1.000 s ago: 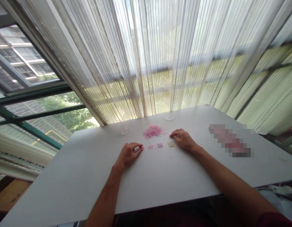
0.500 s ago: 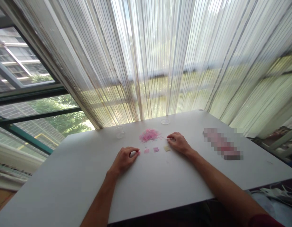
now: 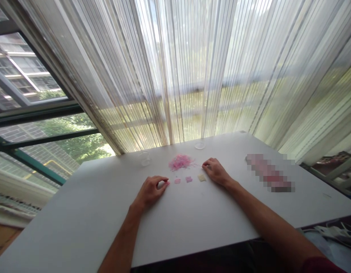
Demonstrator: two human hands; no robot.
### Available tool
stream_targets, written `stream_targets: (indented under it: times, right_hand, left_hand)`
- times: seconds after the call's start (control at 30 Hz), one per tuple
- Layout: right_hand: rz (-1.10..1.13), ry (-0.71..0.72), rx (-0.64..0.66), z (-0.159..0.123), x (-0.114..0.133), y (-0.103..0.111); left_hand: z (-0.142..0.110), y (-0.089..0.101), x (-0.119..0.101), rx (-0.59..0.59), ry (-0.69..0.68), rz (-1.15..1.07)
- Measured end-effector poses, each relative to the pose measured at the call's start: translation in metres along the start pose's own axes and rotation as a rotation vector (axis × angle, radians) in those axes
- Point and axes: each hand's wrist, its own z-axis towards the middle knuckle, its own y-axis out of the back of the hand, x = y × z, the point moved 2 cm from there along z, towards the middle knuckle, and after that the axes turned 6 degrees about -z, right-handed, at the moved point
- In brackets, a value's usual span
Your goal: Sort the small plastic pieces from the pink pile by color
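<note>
My left hand (image 3: 151,190) rests on the white table (image 3: 170,223), thumb and forefinger closed on a small pink piece (image 3: 168,183) that is mostly hidden by the fingertips. To its right lie a pink patch (image 3: 177,181), a purple patch (image 3: 188,179) and a pale yellow patch (image 3: 202,178), in a row. Behind them is a loose heap of thin pink strands (image 3: 180,162). My right hand (image 3: 215,172) sits right of the heap, its fingers pinched at the end of a thin pink strand (image 3: 198,165).
Two clear round dishes, one at the left (image 3: 146,160) and one at the back edge (image 3: 199,145), stand behind the heap. A pixelated reddish object (image 3: 268,174) lies to the right. Sheer curtains (image 3: 187,76) hang behind the table. Cables (image 3: 334,233) show at the lower right.
The view has shifted very slightly. Both hands keep nearly the same place and pose, and the patches and the heap lie as before.
</note>
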Motion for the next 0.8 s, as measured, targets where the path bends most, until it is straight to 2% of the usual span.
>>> stream_targets:
  times: [0.13, 0.27, 0.37, 0.5, 0.63, 0.8]
  right_hand:
    - [0.062, 0.005, -0.042, 0.000, 0.006, 0.005]
    - [0.105, 0.086, -0.094, -0.008, 0.031, 0.010]
    - [0.132, 0.246, -0.059, -0.020, 0.059, 0.011]
    - [0.096, 0.478, 0.015, -0.034, 0.087, 0.007]
    - [0.027, 0.574, 0.050, -0.038, 0.095, 0.001]
    - [0.007, 0.587, 0.055, -0.039, 0.097, 0.001]
  left_hand:
    - [0.001, 0.002, -0.001, -0.026, -0.022, 0.011]
    - [0.002, -0.002, -0.012, -0.128, -0.081, -0.002]
    - [0.002, -0.013, -0.029, -0.193, -0.141, -0.064]
    - [0.000, -0.030, -0.047, -0.157, -0.208, -0.098]
    - [-0.002, -0.035, -0.050, -0.159, -0.236, -0.098]
    - [-0.001, -0.031, -0.051, -0.147, -0.269, -0.125]
